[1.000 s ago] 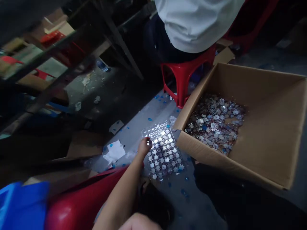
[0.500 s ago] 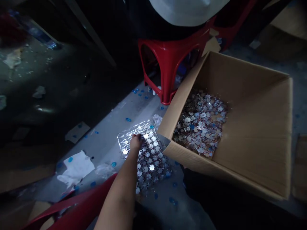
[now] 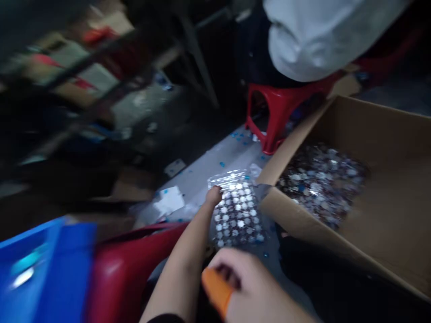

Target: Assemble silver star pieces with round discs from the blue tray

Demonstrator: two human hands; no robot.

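My left hand point(image 3: 213, 196) reaches forward from the lower left, its fingertips pinching the near left edge of a clear plastic sheet point(image 3: 237, 211) on the floor. Rows of silver star-shaped pieces lie on that sheet. My right hand point(image 3: 245, 285) is close to the camera at the bottom, blurred, with curled fingers and an orange finger cot point(image 3: 217, 291). Whether it holds anything is hidden. To the right stands an open cardboard box point(image 3: 387, 148), with a heap of loose silver pieces point(image 3: 319, 184) inside. Neither hand touches the box.
A seated co-worker's white shirt point(image 3: 323, 40) is above a red plastic stool point(image 3: 274, 112). A blue crate point(image 3: 50, 269) and a red plastic object point(image 3: 124, 273) are at lower left. White paper point(image 3: 170, 200) lies on the floor. Dark metal shelving stands at upper left.
My right hand has come up into view at the bottom, showing the orange finger cot. My left hand remains at the sheet's edge. The view has shifted and blurred, bringing the blue crate into view.
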